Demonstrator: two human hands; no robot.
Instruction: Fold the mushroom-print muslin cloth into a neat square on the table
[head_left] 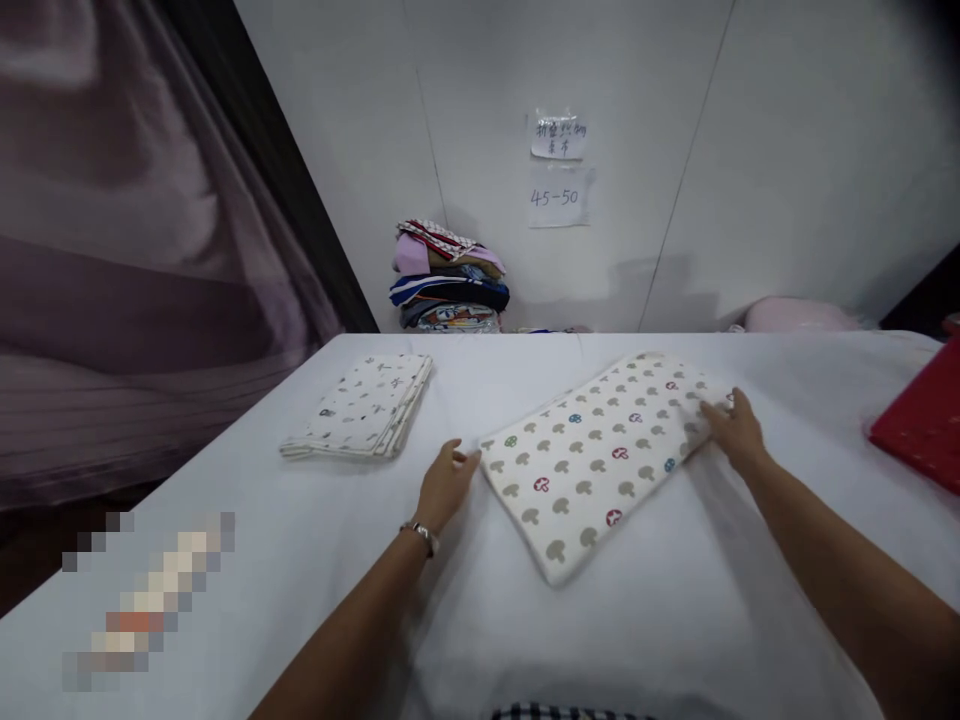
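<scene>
A folded white cloth point(598, 465) printed with beige, red and blue mushrooms lies at a slant on the white table. By its left corner is my left hand point(448, 485), thumb and fingers apart, tips at or just beside the edge. My right hand point(735, 432) is at the cloth's right end, the thumb over the edge and the fingers around it; their undersides are hidden. To the left rests a second folded white cloth point(364, 405) with small dark prints, touched by neither hand.
The white table point(322, 560) reaches back toward a grey wall. Behind its far edge rises a stack of folded fabrics point(450, 280). A red item point(922, 415) lies at the right edge, and a pink bundle point(799, 314) sits behind. A mauve curtain point(135, 250) hangs at left.
</scene>
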